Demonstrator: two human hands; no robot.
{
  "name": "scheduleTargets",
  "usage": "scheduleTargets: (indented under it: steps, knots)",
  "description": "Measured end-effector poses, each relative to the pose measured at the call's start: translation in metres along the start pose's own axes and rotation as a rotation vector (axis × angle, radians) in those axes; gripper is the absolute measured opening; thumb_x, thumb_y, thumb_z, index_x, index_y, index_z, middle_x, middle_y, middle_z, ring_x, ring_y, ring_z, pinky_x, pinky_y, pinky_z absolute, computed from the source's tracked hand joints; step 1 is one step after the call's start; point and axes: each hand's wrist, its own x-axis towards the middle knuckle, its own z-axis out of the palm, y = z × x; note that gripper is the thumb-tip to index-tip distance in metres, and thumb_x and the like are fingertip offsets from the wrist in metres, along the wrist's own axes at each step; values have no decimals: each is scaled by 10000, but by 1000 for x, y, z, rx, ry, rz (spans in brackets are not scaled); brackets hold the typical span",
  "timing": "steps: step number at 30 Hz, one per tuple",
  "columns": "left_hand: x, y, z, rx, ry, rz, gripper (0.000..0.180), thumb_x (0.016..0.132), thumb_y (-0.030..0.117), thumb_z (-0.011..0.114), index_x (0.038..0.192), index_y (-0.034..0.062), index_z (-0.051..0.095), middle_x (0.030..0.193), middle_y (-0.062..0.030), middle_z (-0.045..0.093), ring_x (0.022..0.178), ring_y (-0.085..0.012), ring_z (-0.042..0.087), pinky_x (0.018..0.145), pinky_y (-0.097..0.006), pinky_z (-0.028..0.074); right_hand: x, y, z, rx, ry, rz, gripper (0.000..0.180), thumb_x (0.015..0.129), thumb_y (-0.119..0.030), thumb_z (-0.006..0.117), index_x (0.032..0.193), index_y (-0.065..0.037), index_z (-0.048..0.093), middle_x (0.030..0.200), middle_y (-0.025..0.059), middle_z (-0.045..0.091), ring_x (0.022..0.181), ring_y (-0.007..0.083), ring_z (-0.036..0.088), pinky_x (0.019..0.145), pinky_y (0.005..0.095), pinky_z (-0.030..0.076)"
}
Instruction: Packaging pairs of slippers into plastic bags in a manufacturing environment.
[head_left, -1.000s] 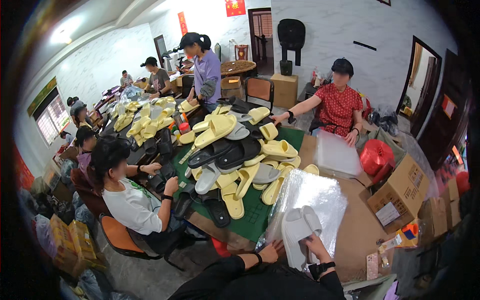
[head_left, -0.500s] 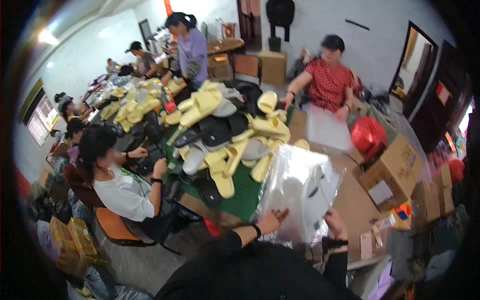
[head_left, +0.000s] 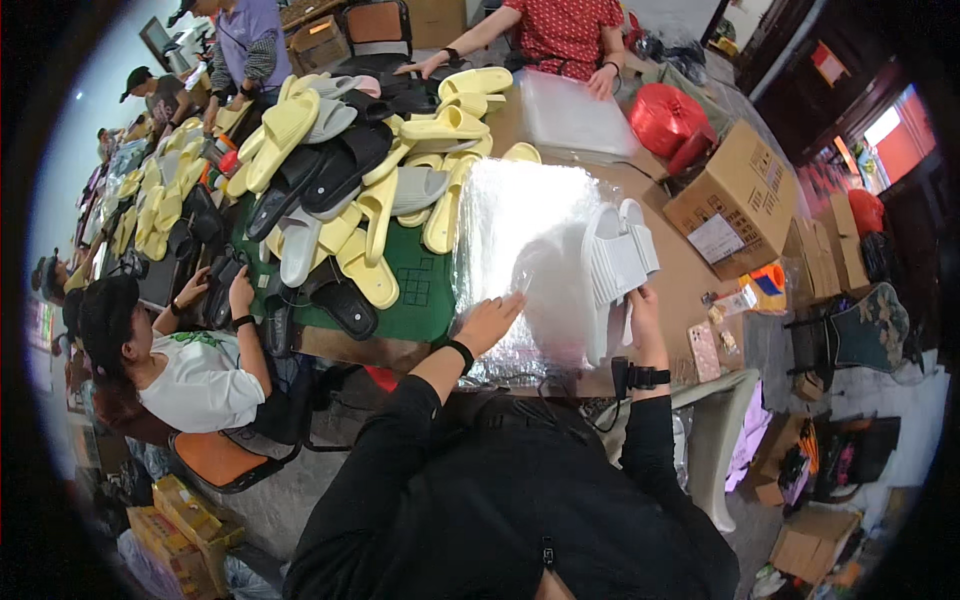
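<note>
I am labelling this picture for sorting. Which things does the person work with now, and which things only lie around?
In use:
- white slippers, held in the right hand
- clear plastic bags, under the left hand

Lying about:
- pile of yellow, grey and black slippers
- cardboard box
- red bag
- phone

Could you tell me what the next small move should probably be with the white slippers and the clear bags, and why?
Probably lift the top bag's edge with the left hand. It rests flat on the stack of clear plastic bags, no bag looks open, and the right hand holds the pair of white slippers upright beside it.
</note>
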Motion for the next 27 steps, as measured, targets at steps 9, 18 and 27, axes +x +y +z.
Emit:
scheduleTargets:
  steps: [9, 18, 27]
  knots:
    - [8, -27, -3, -170, -295, -48, 606, 766, -21, 459, 1339, 130, 334, 1345, -132, 358, 1054, -306, 490, 902, -364, 414, -64, -9, -14, 97, -549, 506, 228, 851, -140, 559, 1023, 2, 610, 970, 20, 628, 850, 103, 585, 758, 252, 470]
    - [17, -45, 19, -380, -115, -3, 382, 713, -33, 476, 1079, 60, 530, 1113, -125, 533, 981, -293, 517, 873, -399, 405, -93, 17, 8, -269, -948, 588, 219, 846, -112, 553, 995, 34, 616, 954, -27, 604, 868, 63, 504, 821, 226, 406]
    - [38, -43, 9, -598, 141, -188, 46, 728, 60, 537, 728, 60, 583, 760, -148, 579, 754, -355, 554, 650, -413, 436, -76, 16, 2, -348, -864, 412, 264, 865, -144, 534, 1064, 18, 598, 1014, 6, 609, 907, 81, 526, 842, 230, 411]
